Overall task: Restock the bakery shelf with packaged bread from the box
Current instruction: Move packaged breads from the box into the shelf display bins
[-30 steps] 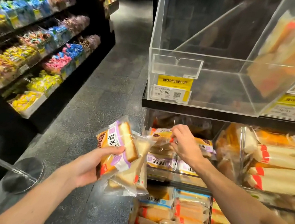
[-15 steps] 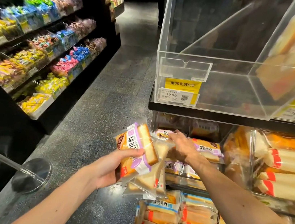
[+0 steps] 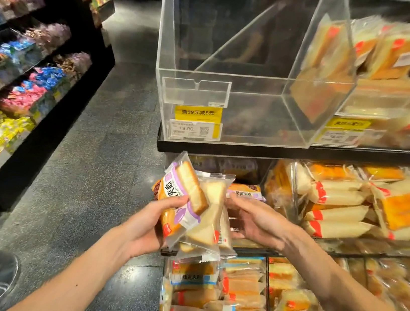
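- A small stack of packaged bread is held in the left hand. A purple-and-orange printed plastic packet of thick sliced bread lies in front and a clear plastic packet of white slices behind it. Whether more packets are tucked underneath cannot be told.
- The stack is carried in the air in front of the middle shelf, just below the black shelf edge and above the lower bin of orange-labelled packets.
- The stack is judged to be kept in the left hand as a supply, so that the right hand is free to draw off one packet at a time.
- Purple-labelled packets of the same kind lie in the middle-shelf bin behind the hands, so that bin is judged the likely destination. The clear acrylic bin above, marked by a yellow price tag, stands empty.
- The left forearm is raised from the lower left. Its grip is closed on the stack, with the thumb pressed across the printed packet and the fingers hidden behind.
- The right forearm is extended from the lower right, palm turned toward the stack. Its grip is open, the fingers loosely spread at the clear packet's edge, and contact cannot be confirmed.
- The supply box is not in view.
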`<move>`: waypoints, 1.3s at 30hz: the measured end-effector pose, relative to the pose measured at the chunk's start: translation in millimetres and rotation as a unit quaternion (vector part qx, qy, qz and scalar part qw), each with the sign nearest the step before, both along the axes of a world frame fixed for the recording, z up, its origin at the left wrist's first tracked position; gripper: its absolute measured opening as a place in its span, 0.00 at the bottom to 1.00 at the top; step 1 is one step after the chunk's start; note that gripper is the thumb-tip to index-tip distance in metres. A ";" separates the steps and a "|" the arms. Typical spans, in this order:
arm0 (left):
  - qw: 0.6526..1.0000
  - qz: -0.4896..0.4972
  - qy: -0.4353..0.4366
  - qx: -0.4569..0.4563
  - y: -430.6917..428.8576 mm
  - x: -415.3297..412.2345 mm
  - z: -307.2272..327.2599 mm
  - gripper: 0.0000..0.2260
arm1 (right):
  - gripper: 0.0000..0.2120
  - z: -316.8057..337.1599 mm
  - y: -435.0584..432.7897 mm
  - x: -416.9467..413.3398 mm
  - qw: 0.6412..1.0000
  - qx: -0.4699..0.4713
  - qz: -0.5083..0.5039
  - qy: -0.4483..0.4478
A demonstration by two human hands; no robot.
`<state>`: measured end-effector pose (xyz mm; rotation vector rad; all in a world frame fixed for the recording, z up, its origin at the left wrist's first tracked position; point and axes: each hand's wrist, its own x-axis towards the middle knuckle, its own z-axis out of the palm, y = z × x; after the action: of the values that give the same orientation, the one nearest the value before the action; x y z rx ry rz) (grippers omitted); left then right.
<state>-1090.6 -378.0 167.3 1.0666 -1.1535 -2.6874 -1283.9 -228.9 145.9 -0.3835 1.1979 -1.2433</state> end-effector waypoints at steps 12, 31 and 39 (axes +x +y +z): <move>1.000 -0.006 0.012 -0.003 -16.1 -5.5 -11.9 0.37 | 0.16 10.7 41.1 -25.8 0.960 0.014 -0.161 0.230; 0.995 0.039 -0.086 -0.017 -6.0 5.9 -11.9 0.27 | 0.32 -57.6 -44.7 -54.4 0.385 0.108 0.191 0.897; 0.997 0.024 -0.079 -0.006 -2.1 0.3 -8.7 0.12 | 0.28 -74.1 -63.6 -63.7 0.416 0.134 0.305 0.846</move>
<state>-1090.3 -380.1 158.6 1.3094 -1.1482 -2.5954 -1347.6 -292.6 71.7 -1.8898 2.4254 0.5597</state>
